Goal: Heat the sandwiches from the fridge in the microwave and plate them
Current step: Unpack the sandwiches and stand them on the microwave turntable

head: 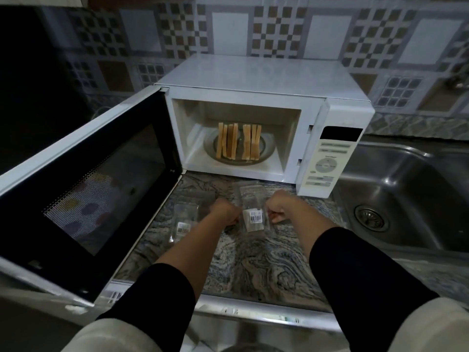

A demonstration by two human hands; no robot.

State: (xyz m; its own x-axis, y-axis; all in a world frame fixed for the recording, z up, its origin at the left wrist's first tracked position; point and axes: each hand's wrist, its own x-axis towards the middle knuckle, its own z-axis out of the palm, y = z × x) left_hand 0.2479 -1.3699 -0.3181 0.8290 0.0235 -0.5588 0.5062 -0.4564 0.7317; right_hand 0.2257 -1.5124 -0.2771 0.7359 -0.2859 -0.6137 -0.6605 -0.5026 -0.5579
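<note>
**Both hands on one empty wrapper, sandwiches already in the oven**

Your left hand [224, 212] and your right hand [278, 208] have the fingers curled, and each pinches one side of a clear plastic wrapper [253, 217] with a barcode label, which is between them above the marble counter [253, 262]. A second clear wrapper [186, 219], also with a barcode label, lies flat on the counter just beside your left hand, near the counter's left edge. So you have two wrappers.

The microwave [253, 80] stands at the back edge of the counter, against the tiled wall [279, 29]. Its door [88, 186] is swung fully open to the left and covers all the left side of the counter, so on that side there is little room for moving. Inside, two sandwiches [238, 141] stand upright on their edges, side by side with a small gap, on the turntable [266, 151].

On the right the counter ends at the rim of a steel sink [406, 199], near your right hand. The front part of the counter, under your forearms, is open surface
</note>
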